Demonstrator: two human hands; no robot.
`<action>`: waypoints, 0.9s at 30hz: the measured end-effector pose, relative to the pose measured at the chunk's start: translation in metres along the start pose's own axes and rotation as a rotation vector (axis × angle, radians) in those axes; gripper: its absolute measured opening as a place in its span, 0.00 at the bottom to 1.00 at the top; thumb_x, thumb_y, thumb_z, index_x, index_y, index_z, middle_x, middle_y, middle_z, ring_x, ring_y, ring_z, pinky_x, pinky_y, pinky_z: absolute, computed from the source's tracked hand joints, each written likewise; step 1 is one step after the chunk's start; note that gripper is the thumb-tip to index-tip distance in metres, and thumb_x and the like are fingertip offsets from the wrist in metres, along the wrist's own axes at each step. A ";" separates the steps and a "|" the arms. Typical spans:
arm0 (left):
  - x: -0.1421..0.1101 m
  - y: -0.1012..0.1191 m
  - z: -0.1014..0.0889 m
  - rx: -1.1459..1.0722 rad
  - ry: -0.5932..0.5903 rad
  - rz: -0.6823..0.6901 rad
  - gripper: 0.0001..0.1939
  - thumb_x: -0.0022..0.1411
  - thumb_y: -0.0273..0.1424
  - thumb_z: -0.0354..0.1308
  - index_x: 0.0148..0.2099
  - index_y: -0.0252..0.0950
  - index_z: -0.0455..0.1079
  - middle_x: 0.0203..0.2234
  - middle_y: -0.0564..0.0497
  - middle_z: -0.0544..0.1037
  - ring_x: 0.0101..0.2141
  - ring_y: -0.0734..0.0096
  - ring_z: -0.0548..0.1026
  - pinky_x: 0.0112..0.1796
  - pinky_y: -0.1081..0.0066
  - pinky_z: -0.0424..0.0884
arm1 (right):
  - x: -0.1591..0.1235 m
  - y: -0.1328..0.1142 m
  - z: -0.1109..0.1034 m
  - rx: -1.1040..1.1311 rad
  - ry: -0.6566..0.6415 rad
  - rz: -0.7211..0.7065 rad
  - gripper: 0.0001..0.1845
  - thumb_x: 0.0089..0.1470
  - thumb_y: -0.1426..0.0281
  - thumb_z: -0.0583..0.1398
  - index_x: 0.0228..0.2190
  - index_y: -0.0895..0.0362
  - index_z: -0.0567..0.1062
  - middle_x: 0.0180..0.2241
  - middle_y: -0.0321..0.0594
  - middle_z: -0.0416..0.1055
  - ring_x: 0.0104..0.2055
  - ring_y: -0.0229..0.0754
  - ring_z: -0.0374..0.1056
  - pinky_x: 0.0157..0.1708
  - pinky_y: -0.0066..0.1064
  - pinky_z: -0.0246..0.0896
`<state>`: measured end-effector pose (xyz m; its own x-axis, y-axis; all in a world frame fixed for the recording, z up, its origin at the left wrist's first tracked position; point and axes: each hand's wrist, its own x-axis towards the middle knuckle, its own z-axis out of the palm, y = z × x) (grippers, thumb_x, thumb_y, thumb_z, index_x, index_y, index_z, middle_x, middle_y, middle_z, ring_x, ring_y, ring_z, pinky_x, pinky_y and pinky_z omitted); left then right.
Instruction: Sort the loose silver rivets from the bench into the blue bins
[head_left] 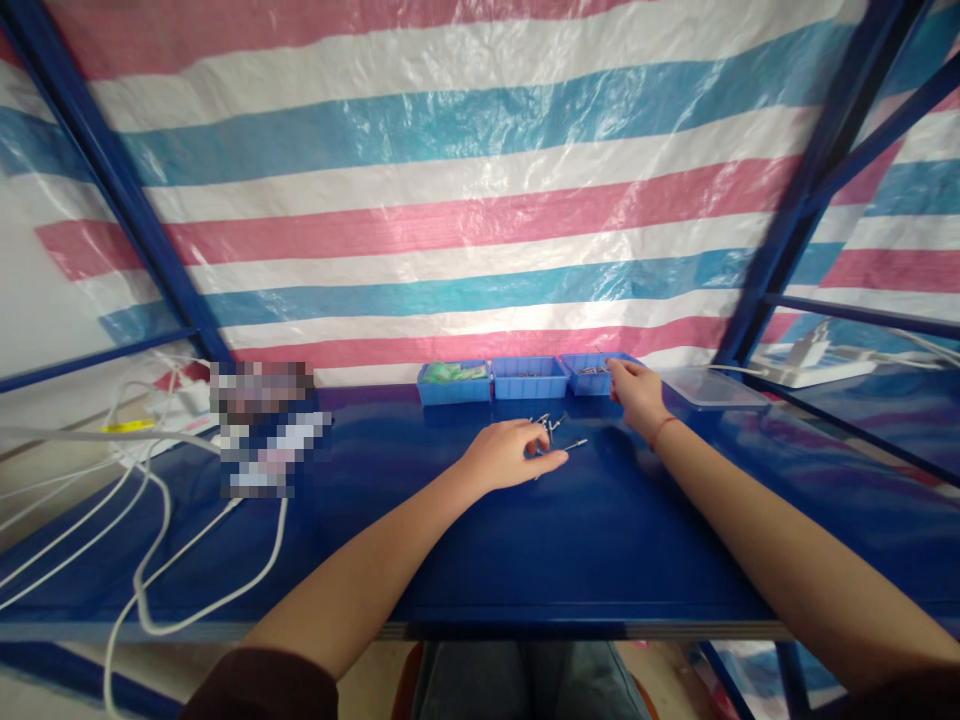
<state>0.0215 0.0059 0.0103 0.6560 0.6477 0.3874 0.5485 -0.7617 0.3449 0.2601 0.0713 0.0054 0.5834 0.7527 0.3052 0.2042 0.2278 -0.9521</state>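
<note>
My left hand rests on the blue table, fingers curled around a thin metal pin or screw whose tip pokes out to the right. A few loose metal pins lie just beyond it. My right hand reaches to the rightmost blue bin, fingers pinched at its front edge over small metal parts; what they hold is hidden. The middle blue bin also holds small metal parts. The left blue bin holds green pieces.
A clear plastic tray sits right of the bins. White cables trail over the table's left side beside a blurred object. A striped tarp forms the back wall. Blue frame posts stand at both sides.
</note>
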 end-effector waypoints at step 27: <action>0.012 -0.031 0.015 -0.493 0.324 -0.221 0.10 0.64 0.37 0.43 0.34 0.37 0.59 0.27 0.55 0.71 0.22 0.80 0.69 0.28 0.76 0.65 | -0.087 -0.052 0.033 -0.147 -0.795 -0.272 0.09 0.45 0.65 0.58 0.26 0.60 0.72 0.24 0.36 0.69 0.22 0.32 0.61 0.22 0.26 0.57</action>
<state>0.0199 0.0371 -0.0092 0.3215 0.8195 0.4745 0.2987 -0.5633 0.7704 0.1726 0.0146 0.0279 -0.2152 0.9056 0.3655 0.3890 0.4228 -0.8185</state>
